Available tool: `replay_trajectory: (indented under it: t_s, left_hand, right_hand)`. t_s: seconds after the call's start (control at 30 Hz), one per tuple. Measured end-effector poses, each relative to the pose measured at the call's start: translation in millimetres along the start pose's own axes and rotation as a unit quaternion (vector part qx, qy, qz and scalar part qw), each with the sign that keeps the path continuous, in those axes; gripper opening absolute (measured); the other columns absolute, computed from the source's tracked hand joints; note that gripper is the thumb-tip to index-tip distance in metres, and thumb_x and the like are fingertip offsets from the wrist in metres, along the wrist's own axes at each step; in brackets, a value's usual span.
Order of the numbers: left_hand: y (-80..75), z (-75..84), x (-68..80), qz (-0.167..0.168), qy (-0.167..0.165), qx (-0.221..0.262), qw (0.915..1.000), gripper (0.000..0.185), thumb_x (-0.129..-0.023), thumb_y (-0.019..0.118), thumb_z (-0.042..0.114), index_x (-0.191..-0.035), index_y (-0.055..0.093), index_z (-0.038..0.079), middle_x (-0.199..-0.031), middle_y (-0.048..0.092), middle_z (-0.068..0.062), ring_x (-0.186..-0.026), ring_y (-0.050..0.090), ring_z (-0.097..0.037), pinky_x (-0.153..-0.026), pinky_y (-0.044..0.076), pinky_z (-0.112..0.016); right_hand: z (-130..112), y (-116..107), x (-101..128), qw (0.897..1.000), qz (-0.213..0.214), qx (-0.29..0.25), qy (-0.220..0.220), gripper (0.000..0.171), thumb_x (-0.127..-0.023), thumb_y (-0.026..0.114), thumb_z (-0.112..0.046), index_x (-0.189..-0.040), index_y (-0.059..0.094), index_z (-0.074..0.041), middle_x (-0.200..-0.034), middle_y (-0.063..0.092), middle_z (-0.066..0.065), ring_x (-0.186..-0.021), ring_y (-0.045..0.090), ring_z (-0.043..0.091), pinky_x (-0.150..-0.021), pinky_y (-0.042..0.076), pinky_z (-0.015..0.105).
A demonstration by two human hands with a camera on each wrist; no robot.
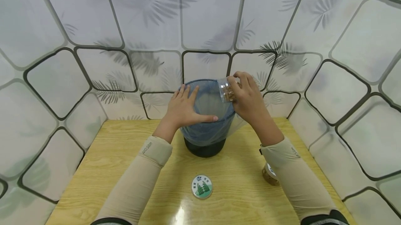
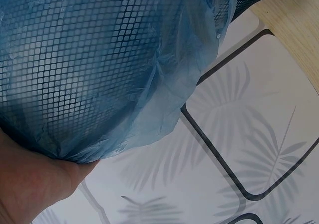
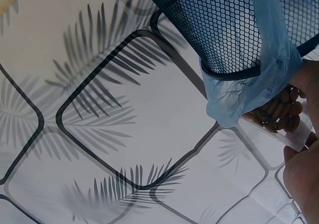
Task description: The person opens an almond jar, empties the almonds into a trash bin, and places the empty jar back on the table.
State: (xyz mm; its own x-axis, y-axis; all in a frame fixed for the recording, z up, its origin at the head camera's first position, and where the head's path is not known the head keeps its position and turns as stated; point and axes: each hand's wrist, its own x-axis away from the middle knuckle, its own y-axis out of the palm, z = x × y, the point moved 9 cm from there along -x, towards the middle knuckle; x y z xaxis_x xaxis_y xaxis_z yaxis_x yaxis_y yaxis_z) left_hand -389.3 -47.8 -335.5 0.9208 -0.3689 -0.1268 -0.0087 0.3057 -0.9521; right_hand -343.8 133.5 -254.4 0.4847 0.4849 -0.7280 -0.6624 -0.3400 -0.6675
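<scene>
A black mesh bin (image 1: 205, 145) lined with a blue plastic bag (image 1: 200, 127) stands at the back middle of the wooden table (image 1: 103, 169). My left hand (image 1: 185, 108) rests flat on the bin's near left rim, fingers straight and thumb stretched along the edge. My right hand (image 1: 247, 96) grips a clear jar (image 1: 226, 89) of brown pieces, tipped with its mouth over the bin's right rim. In the right wrist view the jar (image 3: 279, 117) lies beside the bag's edge (image 3: 249, 92). The left wrist view shows the mesh and bag (image 2: 99, 69) close up.
A round lid (image 1: 202, 186) with a green and white label lies on the table in front of the bin. A second jar (image 1: 270, 174) stands by my right forearm. Patterned walls (image 1: 94, 61) close in on the left, back and right.
</scene>
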Motion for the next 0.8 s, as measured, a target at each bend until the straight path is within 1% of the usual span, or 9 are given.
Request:
replay_trajectory:
  t_s: [0.1, 0.27, 0.53, 0.6, 0.8]
  left_hand:
    - [0.5, -0.4, -0.3, 0.000, 0.000, -0.001, 1.0000, 0.135, -0.074, 0.056, 0.099, -0.173, 0.010, 0.021, -0.178, 0.010, -0.020, -0.167, 0.000, -0.039, -0.136, 0.003, -0.054]
    - [0.0, -0.7, -0.3, 0.000, 0.001, -0.002, 1.0000, 0.134, -0.074, 0.057, 0.098, -0.173, 0.009, 0.021, -0.178, 0.010, -0.020, -0.167, 0.000, -0.039, -0.136, 0.003, -0.054]
    - [-1.6, 1.2, 0.5, 0.000, 0.005, -0.002, 1.0000, 0.135, -0.074, 0.056, 0.099, -0.173, 0.010, 0.020, -0.178, 0.010, -0.021, -0.167, 0.001, -0.040, -0.136, 0.004, -0.056]
    - [-2.1, 1.3, 0.8, 0.002, 0.007, 0.001, 1.0000, 0.135, -0.074, 0.057, 0.098, -0.173, 0.010, 0.020, -0.177, 0.011, -0.022, -0.166, 0.002, -0.041, -0.135, 0.004, -0.056]
    - [-1.8, 1.2, 0.7, 0.003, 0.007, 0.005, 1.0000, 0.135, -0.074, 0.057, 0.098, -0.173, 0.011, 0.019, -0.177, 0.011, -0.022, -0.167, 0.002, -0.040, -0.136, 0.005, -0.056]
  right_hand:
    - [-1.3, 0.4, -0.2, 1.000, 0.000, -0.002, -0.006, 0.062, -0.080, 0.063, 0.019, -0.139, 0.056, 0.000, -0.136, 0.050, 0.028, -0.127, 0.050, 0.047, -0.110, 0.047, 0.055]
    - [-1.4, 3.8, 0.9, 1.000, -0.010, 0.002, -0.010, 0.061, -0.083, 0.058, 0.019, -0.140, 0.055, -0.001, -0.138, 0.049, 0.027, -0.128, 0.049, 0.046, -0.109, 0.047, 0.055]
    - [-2.5, 3.4, 3.5, 1.000, -0.007, 0.014, -0.025, 0.070, -0.076, 0.054, 0.026, -0.141, 0.056, -0.001, -0.140, 0.048, 0.027, -0.130, 0.048, 0.045, -0.103, 0.047, 0.054]
    - [-3.1, 2.2, 3.3, 0.999, -0.005, 0.016, -0.027, 0.071, -0.076, 0.054, 0.026, -0.142, 0.056, -0.001, -0.140, 0.049, 0.027, -0.131, 0.048, 0.045, -0.103, 0.048, 0.054]
    - [-3.4, 1.5, 1.4, 0.999, -0.007, 0.023, -0.030, 0.068, -0.080, 0.053, 0.025, -0.143, 0.055, -0.001, -0.141, 0.048, 0.027, -0.131, 0.049, 0.045, -0.108, 0.048, 0.053]
